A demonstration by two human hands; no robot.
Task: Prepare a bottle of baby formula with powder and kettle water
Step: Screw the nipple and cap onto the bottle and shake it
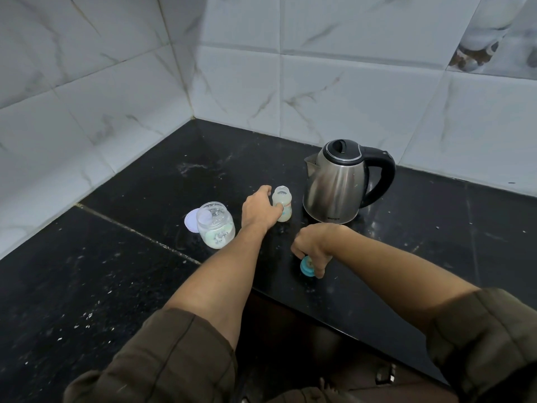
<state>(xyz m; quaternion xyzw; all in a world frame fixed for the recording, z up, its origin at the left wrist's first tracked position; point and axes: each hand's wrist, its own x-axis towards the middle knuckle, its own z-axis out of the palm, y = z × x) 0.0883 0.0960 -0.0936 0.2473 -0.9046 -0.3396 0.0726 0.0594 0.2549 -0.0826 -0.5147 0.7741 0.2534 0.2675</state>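
Steadies small clear plastic baby bottle (285, 199) within curled left hand (258, 209) fingers; pinches round teal cap (305, 268) beneath right hand (315, 245), probably for capping.

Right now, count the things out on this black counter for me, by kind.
Kettle: 1
Baby bottle: 1
Powder jar: 1
White lid: 1
Teal cap: 1
Total: 5

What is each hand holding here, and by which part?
The left hand grips the small translucent open baby bottle round its middle. The right hand pinches the teal round bottle cap by its rim, from above.
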